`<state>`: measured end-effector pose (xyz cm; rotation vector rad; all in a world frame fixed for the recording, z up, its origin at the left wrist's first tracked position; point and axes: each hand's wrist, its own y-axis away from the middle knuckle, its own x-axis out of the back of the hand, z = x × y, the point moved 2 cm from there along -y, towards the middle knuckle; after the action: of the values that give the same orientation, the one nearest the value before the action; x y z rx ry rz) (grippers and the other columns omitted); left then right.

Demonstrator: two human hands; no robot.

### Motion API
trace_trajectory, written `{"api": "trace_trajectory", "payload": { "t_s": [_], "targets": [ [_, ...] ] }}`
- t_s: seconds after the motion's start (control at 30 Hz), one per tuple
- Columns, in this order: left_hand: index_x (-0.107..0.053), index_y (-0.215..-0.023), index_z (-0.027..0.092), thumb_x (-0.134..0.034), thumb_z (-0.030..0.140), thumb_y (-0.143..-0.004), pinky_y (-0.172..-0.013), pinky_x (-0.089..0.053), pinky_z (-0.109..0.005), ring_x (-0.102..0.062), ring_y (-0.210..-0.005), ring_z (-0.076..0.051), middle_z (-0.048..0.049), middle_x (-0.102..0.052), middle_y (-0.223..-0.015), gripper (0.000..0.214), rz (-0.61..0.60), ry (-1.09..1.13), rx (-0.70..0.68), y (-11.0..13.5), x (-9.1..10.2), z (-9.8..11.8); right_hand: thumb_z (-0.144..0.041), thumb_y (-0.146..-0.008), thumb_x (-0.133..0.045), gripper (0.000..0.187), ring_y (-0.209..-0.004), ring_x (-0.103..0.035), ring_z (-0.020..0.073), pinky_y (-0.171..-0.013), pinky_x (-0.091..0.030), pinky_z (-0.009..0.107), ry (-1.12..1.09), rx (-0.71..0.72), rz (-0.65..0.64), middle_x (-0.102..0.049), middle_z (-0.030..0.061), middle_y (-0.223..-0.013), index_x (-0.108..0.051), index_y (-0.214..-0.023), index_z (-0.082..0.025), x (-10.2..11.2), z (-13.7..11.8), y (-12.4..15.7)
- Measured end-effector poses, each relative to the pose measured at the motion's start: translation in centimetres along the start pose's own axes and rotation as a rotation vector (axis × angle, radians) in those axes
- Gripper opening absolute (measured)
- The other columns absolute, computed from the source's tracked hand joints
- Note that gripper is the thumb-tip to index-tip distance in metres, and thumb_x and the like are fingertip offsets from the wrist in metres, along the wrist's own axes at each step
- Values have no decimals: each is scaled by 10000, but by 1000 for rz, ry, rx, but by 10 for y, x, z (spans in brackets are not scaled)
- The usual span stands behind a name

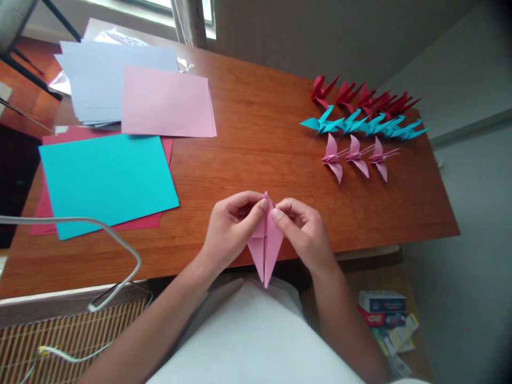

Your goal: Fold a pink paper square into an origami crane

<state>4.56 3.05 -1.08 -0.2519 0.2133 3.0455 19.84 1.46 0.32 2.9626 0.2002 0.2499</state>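
Note:
A folded piece of pink origami paper (272, 240) is held up near the table's front edge, its two long points hanging down and a narrow tip on top. My left hand (234, 221) pinches its upper left side between thumb and fingers. On the upper right side, my right hand (304, 229) grips it the same way. To the far right stand finished paper cranes in rows: red cranes (321, 93) at the back, blue cranes (323, 124) in the middle and three pink cranes (333, 159) in front.
Pink sheets (168, 101) and grey-blue sheets (94, 80) lie at the table's back left. Turquoise paper (108, 184) rests on red paper (166, 154) before them. A white cable (132, 250) crosses the front left. Several boxes (382, 302) sit low at the right, below the wooden tabletop (248, 144).

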Motion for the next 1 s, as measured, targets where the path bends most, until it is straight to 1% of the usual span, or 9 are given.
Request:
{"api": "trace_trajectory", "payload": {
  "t_s": [0.23,0.43,0.63,0.77,0.9,1.0],
  "targets": [
    [-736,-780,165,-758,390,-862,-568,-457,-196,-592,-639,-116,-13,-706,-731,241,-14,3,12,0,0,1,-327,-943,-635,213,-677,-552,134,-621,-424,274,97,73,39,-600,-14,-733,-635,-764,-212,-2,-1,-1],
    [-738,-805,170,-756,380,-867,-592,-464,-200,-604,-664,-118,-16,-721,-765,219,-2,35,15,0,1,0,-320,-953,-626,178,-693,-568,136,-638,-440,275,68,64,46,-625,-9,-767,-655,-814,-213,-3,0,1],
    [-716,-783,167,-750,376,-869,-600,-468,-198,-602,-674,-119,-10,-698,-752,229,-10,27,21,0,1,1,-324,-948,-630,176,-692,-582,148,-638,-467,284,119,66,72,-641,5,-775,-660,-815,-212,-3,2,4],
    [-709,-786,164,-775,401,-844,-584,-459,-196,-586,-658,-113,-5,-673,-735,252,-13,21,22,1,0,2,-292,-943,-637,157,-703,-587,150,-640,-466,290,192,112,84,-637,2,-772,-658,-809,-215,-1,-4,5],
    [-679,-731,162,-823,418,-791,-534,-422,-191,-535,-609,-100,10,-621,-678,300,-11,20,27,1,-1,2,-271,-942,-634,156,-698,-584,149,-639,-464,291,253,147,84,-628,-2,-752,-656,-797,-216,-1,-10,5],
    [-680,-725,161,-817,412,-798,-528,-415,-190,-529,-605,-97,8,-621,-681,295,-11,35,42,1,-1,0,-266,-942,-629,162,-693,-580,149,-638,-464,291,256,150,90,-621,-3,-745,-651,-790,-215,-2,-11,6]
  ]
}}
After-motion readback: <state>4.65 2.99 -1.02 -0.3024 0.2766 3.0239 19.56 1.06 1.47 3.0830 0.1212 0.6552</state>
